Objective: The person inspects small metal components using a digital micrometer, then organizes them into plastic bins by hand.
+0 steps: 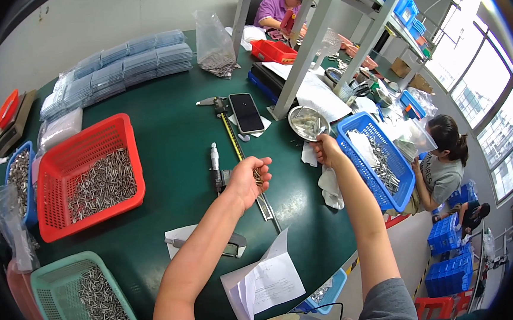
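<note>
My left hand [250,182] is cupped palm up over the middle of the green table, its fingers curled round several small metal pins [258,176]. Further right, my right hand [327,152] has its fingers pressed together at the near rim of a round metal bowl [295,114]. Slender silvery pieces [309,124] lie in that bowl. Whatever those right fingers pinch is too small to make out. Beneath and beside my left hand are a micrometer [214,157], a steel rule [265,207] and a caliper with a yellow scale [231,133].
Baskets of metal pins stand left, one red [132,168], one green [49,293]. A blue basket [399,194] sits beside my right forearm. A phone [246,113], folded paper [271,281] and a grey shelf post [314,49] are nearby. Co-workers [273,9] sit beyond and at right.
</note>
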A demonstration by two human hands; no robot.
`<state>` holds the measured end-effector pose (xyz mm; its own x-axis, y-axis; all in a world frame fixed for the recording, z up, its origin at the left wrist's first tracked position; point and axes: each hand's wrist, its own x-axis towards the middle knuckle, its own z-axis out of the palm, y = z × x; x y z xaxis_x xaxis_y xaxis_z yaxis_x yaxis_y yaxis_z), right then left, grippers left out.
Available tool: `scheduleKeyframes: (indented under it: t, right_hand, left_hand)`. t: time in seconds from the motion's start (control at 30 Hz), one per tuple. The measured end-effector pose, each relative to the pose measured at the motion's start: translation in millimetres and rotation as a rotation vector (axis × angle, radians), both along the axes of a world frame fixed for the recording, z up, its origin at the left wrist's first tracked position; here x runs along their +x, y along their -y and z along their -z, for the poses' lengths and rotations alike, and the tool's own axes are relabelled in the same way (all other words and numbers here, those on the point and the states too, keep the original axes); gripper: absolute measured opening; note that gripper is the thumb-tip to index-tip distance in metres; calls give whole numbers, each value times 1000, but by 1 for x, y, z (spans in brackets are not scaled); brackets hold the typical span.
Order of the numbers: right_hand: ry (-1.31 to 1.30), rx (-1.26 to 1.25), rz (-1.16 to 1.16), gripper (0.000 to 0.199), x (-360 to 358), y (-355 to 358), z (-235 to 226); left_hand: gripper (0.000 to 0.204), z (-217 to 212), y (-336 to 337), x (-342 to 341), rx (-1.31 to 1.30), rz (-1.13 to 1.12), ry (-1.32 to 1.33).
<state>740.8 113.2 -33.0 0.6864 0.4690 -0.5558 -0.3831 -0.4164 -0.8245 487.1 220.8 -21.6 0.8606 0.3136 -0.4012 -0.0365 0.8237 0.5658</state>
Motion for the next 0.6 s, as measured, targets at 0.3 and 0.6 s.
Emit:
scheduleKeyframes:
  t: [0.3,0.6]
  right_hand:
    - [1153,-185,131,22,-28,22,24]
    - [1013,-414,61,17,-34,15,18]
  left_hand:
    - [26,15,0,100,1473,101,-555]
    - [27,29,15,144,1717,-117,-668]
